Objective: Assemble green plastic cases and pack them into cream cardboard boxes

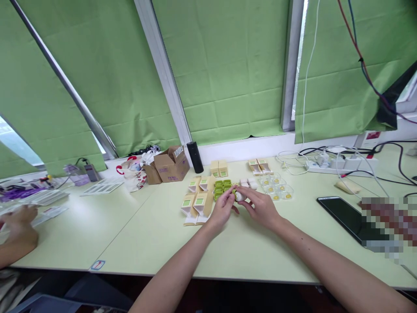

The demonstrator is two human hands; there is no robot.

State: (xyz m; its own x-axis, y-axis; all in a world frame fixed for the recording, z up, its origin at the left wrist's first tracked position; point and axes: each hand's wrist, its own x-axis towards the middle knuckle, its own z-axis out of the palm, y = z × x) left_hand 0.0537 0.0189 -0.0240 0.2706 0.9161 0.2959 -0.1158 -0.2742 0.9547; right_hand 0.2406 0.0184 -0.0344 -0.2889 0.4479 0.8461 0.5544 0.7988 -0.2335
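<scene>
My left hand [224,208] and my right hand [260,208] meet over the pale green table [156,243], fingers pinched round a small white jar [240,196] with a green lid. Just behind them lie several green lids [222,186]. To the left stand several open cream cartons with green labels [197,202]. To the right sit several clear cups with yellow centres [276,187].
A brown cardboard box [171,164] and a black cylinder [194,157] stand at the back. A dark tablet [345,215] lies at the right, near a power strip [339,164] with cables. Another person's hand [18,226] works at the far left.
</scene>
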